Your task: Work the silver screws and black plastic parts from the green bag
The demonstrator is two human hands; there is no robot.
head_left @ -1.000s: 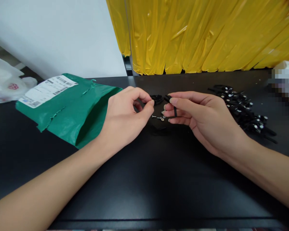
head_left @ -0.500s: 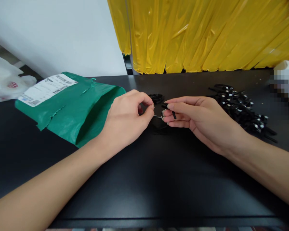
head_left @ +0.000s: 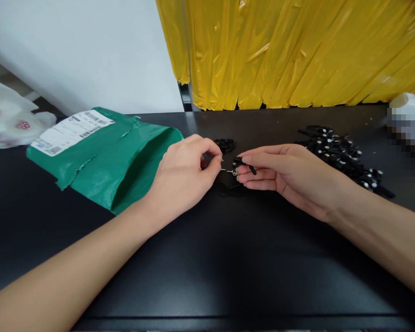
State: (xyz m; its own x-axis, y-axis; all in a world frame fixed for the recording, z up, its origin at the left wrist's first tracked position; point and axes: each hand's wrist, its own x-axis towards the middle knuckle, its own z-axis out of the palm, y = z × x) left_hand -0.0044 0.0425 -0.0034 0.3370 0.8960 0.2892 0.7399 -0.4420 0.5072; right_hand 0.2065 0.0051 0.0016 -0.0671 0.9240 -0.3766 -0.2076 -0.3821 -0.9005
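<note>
Near the middle of the black table [head_left: 207, 267], my left hand [head_left: 188, 173] pinches a thin metal piece [head_left: 228, 171] whose small ringed end sticks out to the right. Facing it, my right hand [head_left: 283, 173] holds a small black strap piece [head_left: 251, 168] between thumb and fingers, with the ring end close to its fingertips. Whether the ring touches the strap is too small to tell. Behind my hands lies a small cluster of black pieces [head_left: 226, 145]. A larger pile of black straps with silver round parts [head_left: 342, 154] is at the right.
An open green mailing bag [head_left: 100, 170] with a white label lies left of my left hand. A white plastic bag [head_left: 15, 117] is at the far left. Yellow plastic sheets [head_left: 280, 50] hang behind the table. A partly blurred white object [head_left: 410, 117] stands at the far right.
The whole view has shifted slightly, so the table and bags sit a little lower. My right hand has tilted the black strap a little, and the small ring shows more clearly.
</note>
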